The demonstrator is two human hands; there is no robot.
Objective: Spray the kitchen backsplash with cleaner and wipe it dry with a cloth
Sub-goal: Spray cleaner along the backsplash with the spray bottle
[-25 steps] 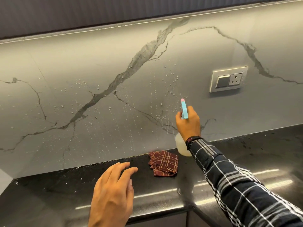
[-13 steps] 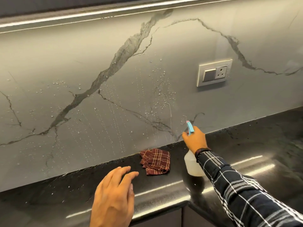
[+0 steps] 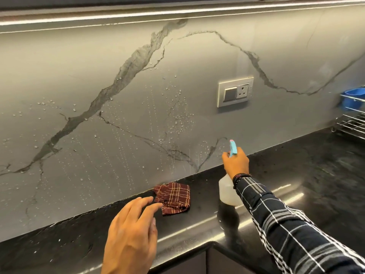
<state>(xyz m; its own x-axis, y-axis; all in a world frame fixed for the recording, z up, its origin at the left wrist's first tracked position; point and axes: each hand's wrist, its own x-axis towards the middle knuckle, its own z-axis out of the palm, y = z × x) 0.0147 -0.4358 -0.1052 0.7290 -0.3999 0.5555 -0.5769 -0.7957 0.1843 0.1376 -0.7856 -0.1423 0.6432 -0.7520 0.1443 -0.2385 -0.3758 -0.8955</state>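
Note:
The grey marble backsplash (image 3: 83, 91) carries dark veins and many droplets across its middle and left. My right hand (image 3: 236, 163) grips the neck of a clear spray bottle (image 3: 227, 191) with a blue trigger head; the bottle's base is at the black counter (image 3: 296, 175), close to the wall. A folded dark-red checked cloth (image 3: 173, 196) lies on the counter by the wall's foot. My left hand (image 3: 132, 236) hovers open just left of the cloth, fingertips at its edge, holding nothing.
A white switch-and-socket plate (image 3: 235, 91) is set in the backsplash right of the wet patch. At the far right stand a wire rack (image 3: 353, 123) and a blue container (image 3: 351, 99). A lit strip runs under the upper cabinets.
My right hand has lowered the spray bottle from in front of the wall down to the counter. My left hand has moved forward toward the cloth.

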